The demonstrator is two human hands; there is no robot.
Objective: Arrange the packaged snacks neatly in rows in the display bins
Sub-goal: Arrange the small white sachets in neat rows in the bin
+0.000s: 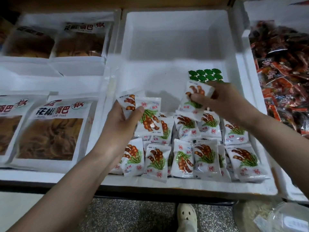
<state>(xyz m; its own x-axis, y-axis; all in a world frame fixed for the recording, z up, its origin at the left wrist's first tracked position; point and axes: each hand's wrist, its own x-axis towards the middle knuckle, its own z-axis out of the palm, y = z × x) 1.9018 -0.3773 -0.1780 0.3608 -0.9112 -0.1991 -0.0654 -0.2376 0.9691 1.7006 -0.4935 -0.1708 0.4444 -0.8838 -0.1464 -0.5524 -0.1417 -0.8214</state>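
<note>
A white foam bin (175, 41) in the middle holds several small white snack packets (205, 158) printed with brown pods and green leaves, standing in rows along its near side. My left hand (120, 118) grips two such packets (147, 118) above the left end of the rows. My right hand (222, 101) pinches another packet (195, 97) above the back row. The far half of the bin is bare.
A sheet of green stickers (205, 75) lies on the bin floor behind my right hand. The left bin holds large bags of brown crisps (50, 131). The right bin is heaped with red snack packets (284, 72). Below the shelf edge, a shoe (187, 216) stands on speckled floor.
</note>
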